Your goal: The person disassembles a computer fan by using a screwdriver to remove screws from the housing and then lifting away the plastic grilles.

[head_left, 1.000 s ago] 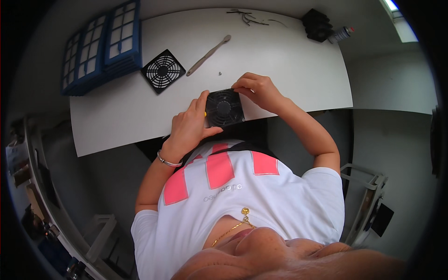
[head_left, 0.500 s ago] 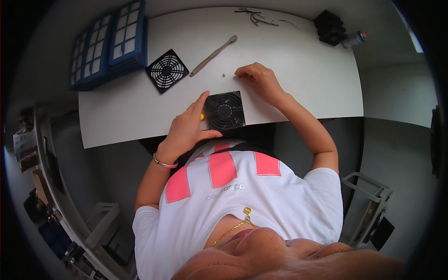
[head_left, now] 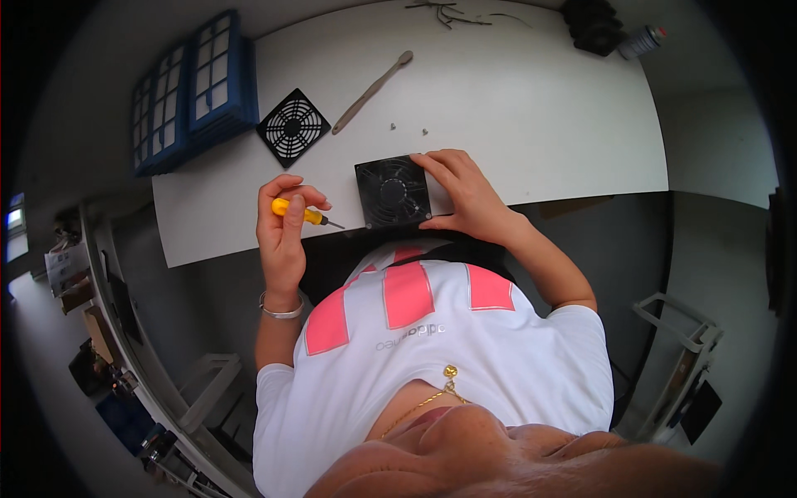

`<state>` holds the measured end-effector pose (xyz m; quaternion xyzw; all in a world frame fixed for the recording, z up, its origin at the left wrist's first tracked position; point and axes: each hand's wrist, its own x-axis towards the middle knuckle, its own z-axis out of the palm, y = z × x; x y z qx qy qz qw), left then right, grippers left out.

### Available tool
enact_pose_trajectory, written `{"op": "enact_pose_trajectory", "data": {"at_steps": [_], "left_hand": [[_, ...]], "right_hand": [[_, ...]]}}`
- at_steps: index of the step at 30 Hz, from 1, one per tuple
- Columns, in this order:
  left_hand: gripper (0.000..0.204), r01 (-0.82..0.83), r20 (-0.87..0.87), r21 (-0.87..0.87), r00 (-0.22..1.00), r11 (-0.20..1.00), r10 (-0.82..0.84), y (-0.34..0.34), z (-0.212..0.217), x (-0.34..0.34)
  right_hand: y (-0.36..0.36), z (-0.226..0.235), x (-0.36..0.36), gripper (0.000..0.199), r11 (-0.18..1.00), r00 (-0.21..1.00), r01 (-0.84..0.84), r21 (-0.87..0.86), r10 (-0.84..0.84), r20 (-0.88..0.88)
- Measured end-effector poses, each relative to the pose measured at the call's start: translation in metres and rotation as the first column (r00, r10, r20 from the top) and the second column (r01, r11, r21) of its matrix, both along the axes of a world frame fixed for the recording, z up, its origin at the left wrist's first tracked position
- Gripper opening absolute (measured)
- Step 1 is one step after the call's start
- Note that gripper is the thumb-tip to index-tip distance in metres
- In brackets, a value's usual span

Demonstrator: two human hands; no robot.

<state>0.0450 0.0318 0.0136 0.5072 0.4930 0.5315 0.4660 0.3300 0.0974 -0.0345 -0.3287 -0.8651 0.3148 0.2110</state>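
Note:
My left hand (head_left: 281,245) is closed around a yellow-handled screwdriver (head_left: 312,217), its thin metal shaft pointing right toward the fan. The square black cooling fan (head_left: 393,192) lies at the table's near edge. My right hand (head_left: 475,197) grips the fan along its right side, with fingers at the far right corner and the thumb at the near one. Beyond the fan, two small screws (head_left: 393,127) rest apart on the white tabletop. A black fan guard (head_left: 293,128) with ring-shaped slots lies to the left, turned at an angle.
A brush with a long beige handle (head_left: 373,91) lies beside the guard. Blue-framed filter panels (head_left: 193,95) stand at the far left. Dark cable ties (head_left: 448,14) lie at the back. Black parts (head_left: 593,26) and a spray can (head_left: 642,42) sit at the far right corner of the table (head_left: 548,108).
My right hand has let go of a screw beyond the fan and moved back to grip the fan's right side. My left hand has left the fan, moving left with the screwdriver.

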Motion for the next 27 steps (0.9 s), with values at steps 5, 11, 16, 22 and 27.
{"op": "enact_pose_trajectory", "data": {"at_steps": [5, 11, 16, 22, 27], "left_hand": [[0.025, -0.106, -0.265, 0.115, 0.955, 0.988, 0.133, -0.004, -0.008, 0.0], [0.021, -0.093, -0.451, 0.186, 0.876, 0.978, 0.169, -0.014, -0.016, -0.009], [0.018, -0.029, -0.669, 0.294, 0.707, 0.955, 0.227, -0.032, -0.026, -0.018], [0.025, -0.28, -0.309, 0.219, 0.889, 0.935, 0.339, -0.033, -0.012, -0.019], [0.025, -0.277, -0.324, 0.23, 0.882, 0.933, 0.342, -0.024, -0.006, -0.015]], "right_hand": [[-0.017, 0.002, -0.007, 0.101, 0.981, 0.976, 0.193, 0.027, -0.189, -0.107], [-0.006, 0.008, -0.011, 0.101, 0.995, 0.999, 0.034, 0.091, -0.036, 0.021], [-0.02, 0.003, -0.018, 0.094, 0.975, 0.98, 0.199, 0.102, -0.195, -0.05], [-0.019, 0.003, -0.011, 0.09, 0.971, 0.984, 0.177, 0.161, -0.178, -0.008], [0.009, 0.041, -0.034, 0.101, 0.971, 0.992, -0.11, 0.212, 0.094, 0.085]]}}
